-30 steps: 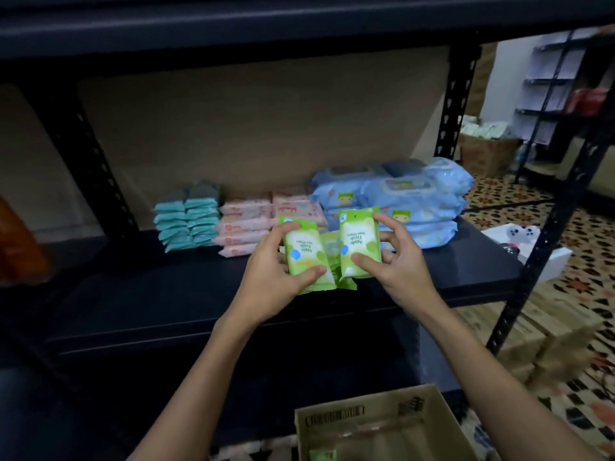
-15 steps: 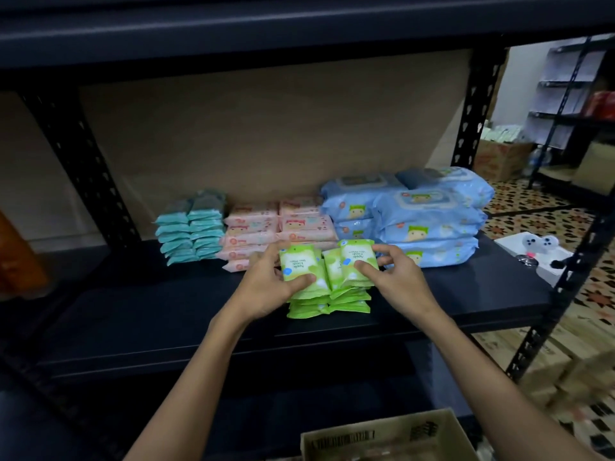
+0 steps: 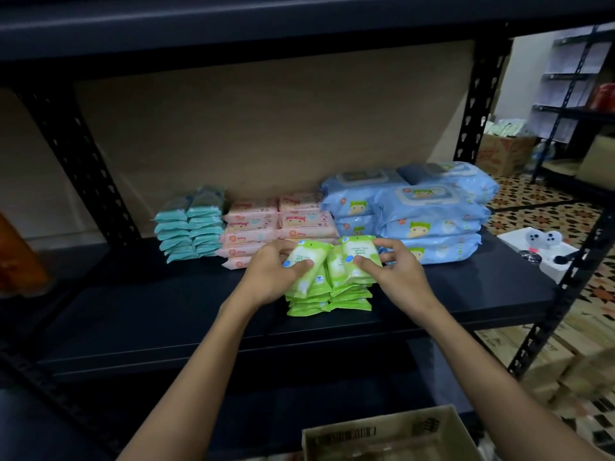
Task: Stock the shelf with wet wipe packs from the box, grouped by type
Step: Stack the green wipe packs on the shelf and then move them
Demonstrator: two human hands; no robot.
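Observation:
On the dark shelf board (image 3: 166,311) stand two stacks of green wet wipe packs (image 3: 329,299). My left hand (image 3: 271,272) grips the top green pack of the left stack (image 3: 304,261), thumb on its front. My right hand (image 3: 396,269) grips the top green pack of the right stack (image 3: 361,257). Behind them, grouped by type, are teal packs (image 3: 191,224) at the left, pink packs (image 3: 276,224) in the middle and large blue packs (image 3: 422,214) at the right. The cardboard box (image 3: 382,437) sits below, at the bottom edge.
Black perforated shelf posts (image 3: 481,101) frame the shelf, with another board overhead. A white box (image 3: 539,251) with small items lies on the patterned floor at the right. Cartons (image 3: 506,154) and another rack stand farther back right.
Both hands have lowered their green packs from mid-air onto the two green stacks on the shelf. The view has shifted left and closer.

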